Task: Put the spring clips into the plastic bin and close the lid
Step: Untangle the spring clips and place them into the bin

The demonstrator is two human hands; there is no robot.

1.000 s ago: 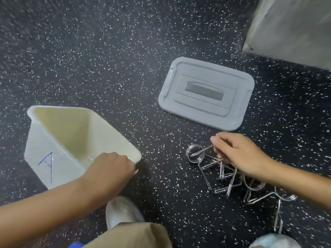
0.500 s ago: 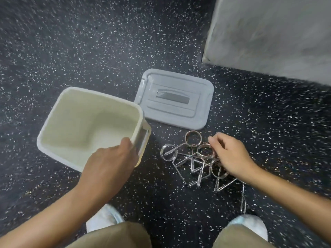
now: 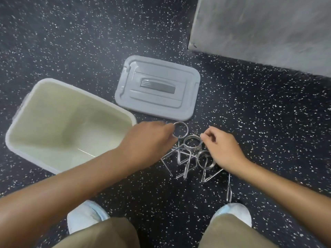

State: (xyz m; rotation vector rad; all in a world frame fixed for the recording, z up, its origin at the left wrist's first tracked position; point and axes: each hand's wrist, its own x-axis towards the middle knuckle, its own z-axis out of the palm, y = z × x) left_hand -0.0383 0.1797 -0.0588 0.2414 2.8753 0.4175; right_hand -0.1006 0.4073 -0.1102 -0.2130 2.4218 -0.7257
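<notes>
Left hand (image 3: 148, 138) curls over the tangled silver wire spring clips (image 3: 191, 154) on the floor, grip hidden; right hand (image 3: 223, 149) pinches loosely at one coil. Open cream plastic bin (image 3: 21, 126) left of the left hand looks empty. Grey rectangular lid (image 3: 157, 88) lies beyond both hands. Nothing loaded yet.

I read this as a gym or workshop-type utility room, though the narrow downward view leaves me unsure which. The floor (image 3: 250, 122) is dark rubber speckled with white flecks, the sort laid in weight rooms. A bare grey concrete-looking block (image 3: 268, 29) rises at the upper right. The steel spring clips (image 3: 191, 145) heaped on the floor look like barbell collars.
</notes>
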